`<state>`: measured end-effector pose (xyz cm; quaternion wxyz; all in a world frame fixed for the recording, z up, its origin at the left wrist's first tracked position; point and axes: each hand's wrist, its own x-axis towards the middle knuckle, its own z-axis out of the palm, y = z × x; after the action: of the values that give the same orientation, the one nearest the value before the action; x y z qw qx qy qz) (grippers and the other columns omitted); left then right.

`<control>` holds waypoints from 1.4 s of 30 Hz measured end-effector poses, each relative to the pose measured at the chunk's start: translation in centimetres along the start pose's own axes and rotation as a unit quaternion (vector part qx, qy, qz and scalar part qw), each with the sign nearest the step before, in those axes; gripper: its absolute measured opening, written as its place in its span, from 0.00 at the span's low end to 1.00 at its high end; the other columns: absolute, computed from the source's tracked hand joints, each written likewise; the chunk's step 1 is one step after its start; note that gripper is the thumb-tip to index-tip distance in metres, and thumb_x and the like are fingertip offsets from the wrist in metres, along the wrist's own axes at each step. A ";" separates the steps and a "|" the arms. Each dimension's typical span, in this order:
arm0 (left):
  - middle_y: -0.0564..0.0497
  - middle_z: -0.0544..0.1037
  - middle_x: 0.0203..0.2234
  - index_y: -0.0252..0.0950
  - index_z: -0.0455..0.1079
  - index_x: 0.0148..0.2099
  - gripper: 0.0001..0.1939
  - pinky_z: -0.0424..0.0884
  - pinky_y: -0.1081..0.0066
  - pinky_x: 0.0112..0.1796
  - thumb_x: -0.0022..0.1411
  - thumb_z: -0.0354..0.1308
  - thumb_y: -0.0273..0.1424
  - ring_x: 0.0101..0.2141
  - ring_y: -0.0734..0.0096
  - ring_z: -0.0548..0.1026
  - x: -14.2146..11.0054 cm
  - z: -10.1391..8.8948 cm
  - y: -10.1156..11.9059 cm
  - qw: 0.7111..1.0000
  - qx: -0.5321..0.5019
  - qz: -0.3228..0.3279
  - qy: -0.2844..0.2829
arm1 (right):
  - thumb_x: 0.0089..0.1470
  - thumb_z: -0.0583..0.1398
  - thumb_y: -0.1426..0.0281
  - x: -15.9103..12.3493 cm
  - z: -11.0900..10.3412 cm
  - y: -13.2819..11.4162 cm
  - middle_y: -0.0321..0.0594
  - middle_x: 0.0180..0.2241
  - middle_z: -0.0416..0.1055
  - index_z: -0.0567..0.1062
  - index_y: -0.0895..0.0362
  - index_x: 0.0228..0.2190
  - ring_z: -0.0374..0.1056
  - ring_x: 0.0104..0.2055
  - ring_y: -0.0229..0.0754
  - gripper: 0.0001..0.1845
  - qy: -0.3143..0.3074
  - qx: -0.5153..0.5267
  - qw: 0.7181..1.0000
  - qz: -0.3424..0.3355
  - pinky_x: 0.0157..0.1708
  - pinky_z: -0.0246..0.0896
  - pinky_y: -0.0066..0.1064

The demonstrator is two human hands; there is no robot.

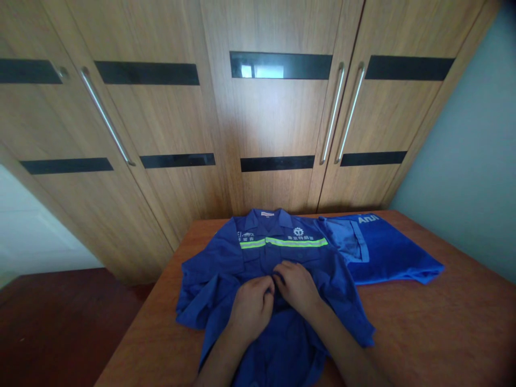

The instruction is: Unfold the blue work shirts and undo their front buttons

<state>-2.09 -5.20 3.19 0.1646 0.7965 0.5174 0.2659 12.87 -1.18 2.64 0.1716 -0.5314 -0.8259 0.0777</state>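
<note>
A dark blue work jacket (220, 252) lies spread front side up on the table, its collar toward the wardrobe. A yellow-green and silver reflective stripe crosses its chest, with white lettering and a gear logo above. Both my hands meet over the front opening, just below the stripe. My left hand (253, 302) is closed with its fingers curled on the cloth. Beside it, my right hand (297, 284) pinches the same placket, fingertips bent down. The fingers hide whatever button or edge lies between them. The jacket's sleeves lie bent out to either side.
The reddish-brown wooden table (407, 328) carries a bright blue folded cloth (395, 250) with white letters at the right, partly under a blue cuff-like piece (346, 239). A wooden wardrobe (274, 118) with metal handles stands behind. A pale wall (463, 177) borders the right side.
</note>
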 end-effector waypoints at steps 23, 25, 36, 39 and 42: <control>0.53 0.76 0.32 0.43 0.70 0.46 0.11 0.61 0.74 0.30 0.62 0.51 0.32 0.31 0.69 0.74 2.0 1.3 -1.0 0.985 0.142 -0.096 0.019 | 0.50 0.56 0.75 0.0 1.9 1.5 0.39 0.33 0.77 0.78 0.54 0.32 0.72 0.37 0.42 0.11 0.112 0.134 0.983 0.052 0.40 0.62 0.28; 0.53 0.75 0.32 0.42 0.71 0.39 0.09 0.60 0.74 0.29 0.63 0.49 0.31 0.31 0.70 0.74 2.4 1.1 -1.0 0.982 0.163 -0.088 0.020 | 0.50 0.57 0.75 0.1 2.0 1.9 0.38 0.32 0.78 0.78 0.54 0.31 0.72 0.36 0.41 0.10 0.117 0.198 0.973 0.021 0.40 0.62 0.29; 0.53 0.71 0.27 0.38 0.67 0.30 0.10 0.59 0.75 0.30 0.61 0.48 0.25 0.29 0.72 0.71 2.7 1.4 -1.8 0.995 0.081 -0.041 0.032 | 0.52 0.58 0.73 0.1 1.9 1.8 0.39 0.34 0.78 0.79 0.54 0.32 0.73 0.38 0.42 0.09 0.134 0.220 0.966 0.039 0.42 0.64 0.30; 0.53 0.71 0.27 0.38 0.68 0.30 0.10 0.60 0.75 0.31 0.61 0.48 0.25 0.30 0.71 0.71 2.6 1.3 -1.6 0.997 0.060 -0.040 0.030 | 0.52 0.57 0.72 0.1 2.0 1.8 0.39 0.35 0.78 0.79 0.53 0.34 0.73 0.39 0.42 0.10 0.125 0.221 0.966 0.051 0.42 0.65 0.30; 0.52 0.72 0.27 0.39 0.70 0.32 0.11 0.61 0.74 0.32 0.61 0.48 0.26 0.31 0.70 0.71 2.6 1.2 -1.5 0.998 0.048 -0.043 0.026 | 0.53 0.57 0.72 0.1 2.0 1.8 0.38 0.36 0.79 0.79 0.53 0.36 0.74 0.40 0.42 0.11 0.123 0.222 0.965 0.065 0.44 0.65 0.31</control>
<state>-1.64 -2.20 2.07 0.1240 0.7734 0.5671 0.2547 13.60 -0.19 0.25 0.3799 -0.5382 -0.7241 0.2043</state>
